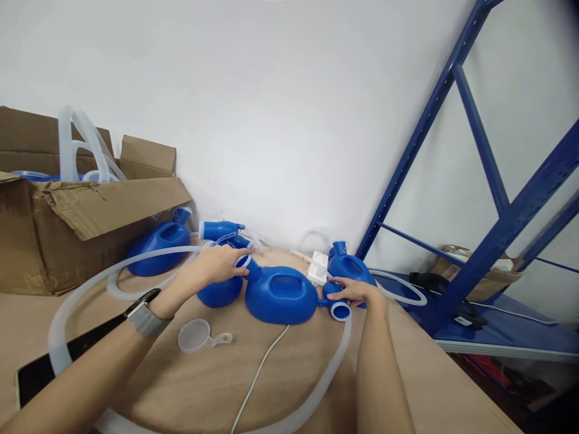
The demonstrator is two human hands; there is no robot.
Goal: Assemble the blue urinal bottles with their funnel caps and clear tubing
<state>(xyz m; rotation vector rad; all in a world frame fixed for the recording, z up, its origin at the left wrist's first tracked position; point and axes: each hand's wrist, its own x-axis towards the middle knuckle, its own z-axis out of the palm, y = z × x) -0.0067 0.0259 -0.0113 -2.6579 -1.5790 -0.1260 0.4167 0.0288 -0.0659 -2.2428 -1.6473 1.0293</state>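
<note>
A blue plastic urinal bottle [280, 304] rests on the table, its handle on top and its white-rimmed mouth toward the left. My left hand [221, 264] has thumb and fingers on either side of that mouth. At the bottle's right end, my right hand [355, 290] closes over a blue cup-shaped mouthpiece [333, 290]; its fingers partly hide it. Just below those fingers a white-rimmed opening [341, 311] shows, with a translucent hose [330, 374] curving away toward me. A translucent round lid with a strap [194, 336] lies in front of my left hand.
More blue bottles stand at the left [158, 250], behind my left hand [219, 295] and at the right [350, 265]. A white box-shaped item [318, 268] sits behind the middle bottle. An open cardboard box [90, 253] holds hoses. Blue shelving [479, 259] borders the table's right side.
</note>
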